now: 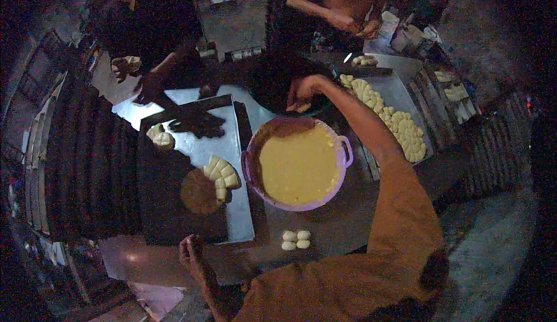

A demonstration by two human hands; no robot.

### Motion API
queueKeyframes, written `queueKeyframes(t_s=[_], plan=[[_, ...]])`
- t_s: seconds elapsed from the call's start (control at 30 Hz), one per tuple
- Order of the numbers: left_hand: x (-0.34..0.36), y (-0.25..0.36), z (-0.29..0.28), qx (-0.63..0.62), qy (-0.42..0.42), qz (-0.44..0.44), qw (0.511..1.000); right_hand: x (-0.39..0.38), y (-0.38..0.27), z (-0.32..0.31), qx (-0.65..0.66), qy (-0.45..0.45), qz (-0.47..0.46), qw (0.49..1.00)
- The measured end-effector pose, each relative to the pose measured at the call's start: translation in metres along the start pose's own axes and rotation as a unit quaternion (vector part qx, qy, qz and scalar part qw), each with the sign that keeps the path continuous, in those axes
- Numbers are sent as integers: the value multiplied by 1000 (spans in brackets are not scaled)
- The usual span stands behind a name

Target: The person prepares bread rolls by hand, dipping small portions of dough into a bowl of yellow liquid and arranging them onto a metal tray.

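A: Steel-grey and dim, the tabletop (342,217) carries everything, and the purple basin (346,151) of yellow filling (299,162) sits at its middle. Take the basin as the mark.

B: What lies left of the basin?

A: A flat metal tray (232,148), mostly bare. Only a short curved row of dough pieces (222,177) is laid on it beside a round brown disc (199,191), with a couple more pieces (161,138) at its far corner.

B: And right of the basin?

A: A second tray (400,93) packed with a long band of filled pieces (391,119). So I judge one tray done and the other barely begun.

B: The hands?

A: The right hand (301,94) reaches beyond the basin's far rim, fingers curled down and pinching a small pale lump over a dark bowl (272,84). The left hand (191,251) rests on the tabletop's near edge, nearer than the basin and to its left, loosely curled; I cannot tell whether it grips anything.

B: Anything smaller?

A: Three dough balls (296,239) just in front of the basin, waiting. Other people's hands work at the far side, well apart.
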State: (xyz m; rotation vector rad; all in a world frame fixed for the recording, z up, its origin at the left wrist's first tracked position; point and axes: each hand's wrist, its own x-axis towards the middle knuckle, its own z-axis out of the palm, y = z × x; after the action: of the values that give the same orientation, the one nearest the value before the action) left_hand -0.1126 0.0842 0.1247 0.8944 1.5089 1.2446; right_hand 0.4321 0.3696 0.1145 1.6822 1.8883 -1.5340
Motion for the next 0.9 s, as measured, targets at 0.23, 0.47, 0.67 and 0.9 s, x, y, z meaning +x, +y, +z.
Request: queueKeyframes(t_s=[0.23, 0.47, 0.67, 0.9], plan=[[16, -29, 8, -40, -125, 8, 991, -74, -52, 36, 299, 2, -190, 935], [-37, 22, 118, -314, -364, -232, 846, -130, -169, 235, 494, 115, -376, 776], [-58, 16, 97, -256, -406, -143, 866, -150, -195, 336, 593, 154, -383, 691], [-65, 35, 78, -327, -370, -320, 809, -142, -175, 405, 723, 235, -337, 556]])
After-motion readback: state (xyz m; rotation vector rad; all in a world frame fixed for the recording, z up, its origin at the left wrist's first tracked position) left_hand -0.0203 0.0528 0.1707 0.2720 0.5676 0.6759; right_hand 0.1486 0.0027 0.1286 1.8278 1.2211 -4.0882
